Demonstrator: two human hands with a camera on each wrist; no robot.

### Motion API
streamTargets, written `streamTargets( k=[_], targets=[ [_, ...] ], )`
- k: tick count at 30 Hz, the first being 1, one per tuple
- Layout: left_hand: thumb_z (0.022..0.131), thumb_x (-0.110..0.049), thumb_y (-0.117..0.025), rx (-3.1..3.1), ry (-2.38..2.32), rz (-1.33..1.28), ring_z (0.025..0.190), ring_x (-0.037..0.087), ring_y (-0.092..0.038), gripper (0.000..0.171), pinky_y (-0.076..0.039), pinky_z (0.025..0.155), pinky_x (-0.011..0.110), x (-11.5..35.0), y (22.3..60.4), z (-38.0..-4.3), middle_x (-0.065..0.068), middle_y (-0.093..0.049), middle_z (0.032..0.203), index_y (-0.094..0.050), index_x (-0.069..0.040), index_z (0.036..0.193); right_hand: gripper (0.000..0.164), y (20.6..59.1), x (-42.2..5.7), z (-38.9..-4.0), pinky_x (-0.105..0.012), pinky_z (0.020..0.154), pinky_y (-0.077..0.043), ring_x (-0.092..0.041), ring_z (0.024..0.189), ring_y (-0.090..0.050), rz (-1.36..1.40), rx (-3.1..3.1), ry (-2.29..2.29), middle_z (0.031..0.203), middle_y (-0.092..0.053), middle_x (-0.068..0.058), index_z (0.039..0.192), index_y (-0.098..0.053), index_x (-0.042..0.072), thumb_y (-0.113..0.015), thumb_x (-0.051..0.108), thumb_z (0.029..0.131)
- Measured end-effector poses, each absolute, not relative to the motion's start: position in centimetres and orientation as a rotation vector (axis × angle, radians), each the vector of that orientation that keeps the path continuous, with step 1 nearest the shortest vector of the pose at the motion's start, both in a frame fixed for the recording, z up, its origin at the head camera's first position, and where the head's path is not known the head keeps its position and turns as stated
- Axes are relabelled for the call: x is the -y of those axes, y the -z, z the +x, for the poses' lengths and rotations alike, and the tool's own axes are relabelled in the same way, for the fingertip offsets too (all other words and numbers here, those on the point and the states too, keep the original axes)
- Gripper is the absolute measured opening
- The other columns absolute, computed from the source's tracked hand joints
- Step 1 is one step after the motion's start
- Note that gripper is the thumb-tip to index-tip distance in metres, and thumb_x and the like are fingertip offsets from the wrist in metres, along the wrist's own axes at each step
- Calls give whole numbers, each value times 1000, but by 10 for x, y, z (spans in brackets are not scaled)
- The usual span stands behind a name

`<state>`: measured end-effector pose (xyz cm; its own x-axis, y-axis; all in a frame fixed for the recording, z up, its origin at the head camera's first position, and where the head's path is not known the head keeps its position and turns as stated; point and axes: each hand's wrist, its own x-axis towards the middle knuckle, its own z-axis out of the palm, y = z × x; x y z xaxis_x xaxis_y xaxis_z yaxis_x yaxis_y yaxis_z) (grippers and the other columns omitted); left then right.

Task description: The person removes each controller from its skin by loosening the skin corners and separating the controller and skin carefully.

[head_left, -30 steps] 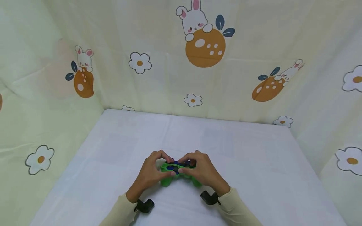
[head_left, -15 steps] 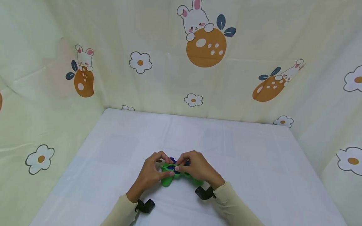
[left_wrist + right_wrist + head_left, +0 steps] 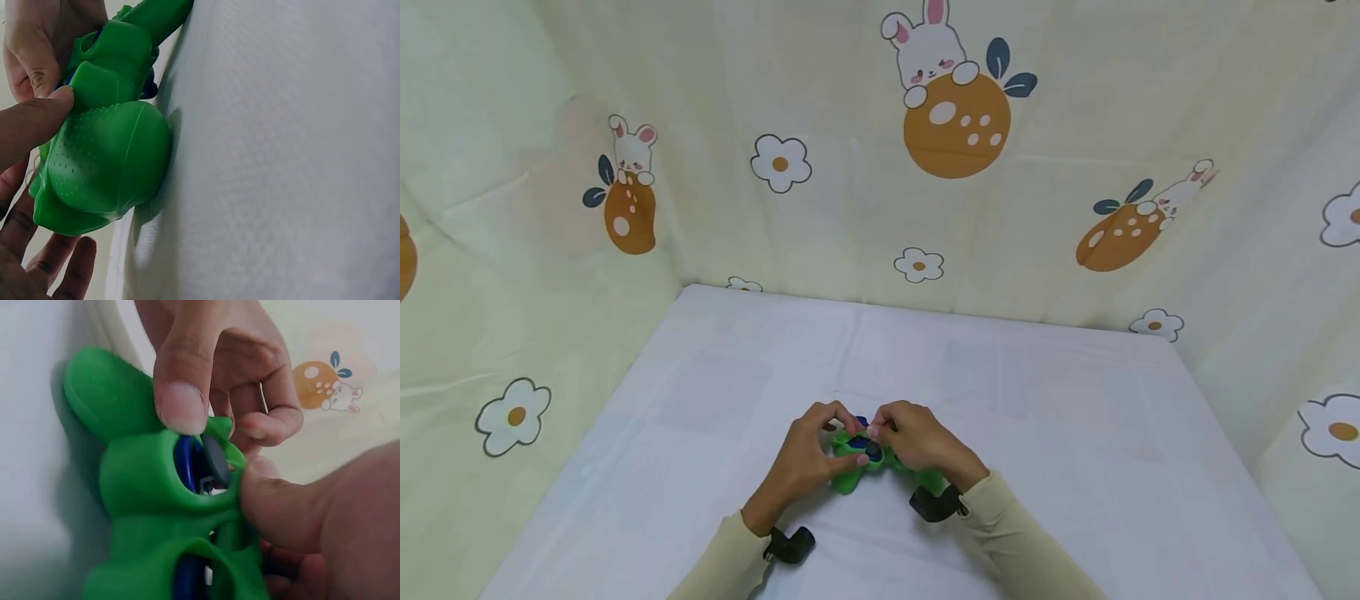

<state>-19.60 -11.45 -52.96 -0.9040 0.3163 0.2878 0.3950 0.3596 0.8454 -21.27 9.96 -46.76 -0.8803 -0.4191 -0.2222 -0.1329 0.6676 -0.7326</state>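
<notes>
Near the table's front, a game controller (image 3: 860, 442) with a blue body sits partly inside a green silicone cover (image 3: 847, 482). My left hand (image 3: 808, 450) grips its left side, thumb at the near edge and fingers at the far edge. My right hand (image 3: 925, 437) pinches the cover's edge near the middle. In the right wrist view, a dark grey thumbstick (image 3: 215, 461) and the blue shell show through a round opening in the cover, with the left thumb on its rim. The left wrist view shows the cover's dotted grip (image 3: 94, 156) near the cloth. The fingers partly hide the controller's far side.
A white cloth covers the table (image 3: 1060, 450). Behind and at both sides hangs a cream curtain (image 3: 835, 217) printed with rabbits, oranges and flowers. A black wrist camera (image 3: 793, 546) sits at the left wrist and another black camera (image 3: 935, 504) at the right.
My right hand has moved left along the controller, from its right part to the middle. My left hand keeps its grip on the left side. The head view has shifted slightly.
</notes>
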Motion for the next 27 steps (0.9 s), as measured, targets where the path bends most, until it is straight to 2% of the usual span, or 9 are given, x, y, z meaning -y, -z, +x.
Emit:
streamTargets(
  k=[6,11,17,23,27],
  targets=[
    [79,-23,-96,2527,1568,-666,108,13,-62,37,-55,97,44,114,526,-196,-12,-74,108,-64,-24,97,18,477,-105,-213,-29,72,-41,-15,81,-52,-410,-2436,1247,83,-59,2,93,-72,14,-64,22,107],
    [80,-26,-95,2530,1529,-689,105,13,-62,35,-54,93,41,116,527,-197,-13,-76,108,-64,-24,95,16,485,-109,-211,-24,67,-41,-11,72,-49,-488,-2349,1396,78,-58,2,94,-74,11,-69,21,105],
    [79,-24,-95,2509,1510,-706,103,13,-62,35,-53,90,38,116,530,-198,-12,-77,109,-63,-23,94,12,489,-113,-209,-21,60,-39,-6,62,-47,-605,-2363,1419,77,-70,-1,87,-77,18,-79,24,97],
    [79,-22,-95,2515,1534,-704,104,13,-62,36,-54,92,40,116,529,-198,-12,-78,110,-63,-21,95,15,493,-115,-204,-20,55,-40,-4,59,-49,-789,-2485,1411,75,-68,6,78,-77,25,-89,24,88],
    [78,-17,-94,2513,1517,-712,103,14,-62,37,-54,91,39,115,530,-199,-11,-78,109,-62,-21,94,16,492,-116,-200,-21,60,-42,-3,62,-51,-908,-2563,1371,74,-66,11,77,-78,26,-90,20,86]
  ],
)
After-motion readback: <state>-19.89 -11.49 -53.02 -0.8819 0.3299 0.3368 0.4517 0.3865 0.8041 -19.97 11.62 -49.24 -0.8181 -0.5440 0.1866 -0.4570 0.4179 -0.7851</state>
